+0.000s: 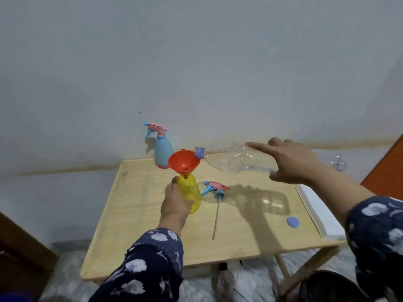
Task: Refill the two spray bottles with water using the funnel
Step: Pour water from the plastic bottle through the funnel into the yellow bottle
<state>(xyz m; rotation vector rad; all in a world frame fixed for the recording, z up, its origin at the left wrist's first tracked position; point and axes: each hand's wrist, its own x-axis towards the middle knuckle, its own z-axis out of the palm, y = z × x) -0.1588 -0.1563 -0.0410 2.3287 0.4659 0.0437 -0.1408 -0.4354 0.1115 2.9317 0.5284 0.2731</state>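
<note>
- The low wooden table [152,225] stands against the pale wall [196,62], and a folded white cloth [320,210] lies along its right edge
- The clear plastic bottle [235,159] is tipped nearly flat in the air, its blue neck resting on the funnel's rim; the right hand [294,162] grips its base, index finger stretched out along the top
- The blue spray bottle [162,149] stands upright at the back of the table, sprayer head screwed on
- The yellow spray bottle [192,190] stands mid-table, open-necked; the left hand [174,203] wraps around its side
- The red funnel [183,162] sits in the yellow bottle's neck
- A loose sprayer head [216,189] with its long dip tube lies just right of the yellow bottle
- A small blue cap [292,221] lies near the cloth
</note>
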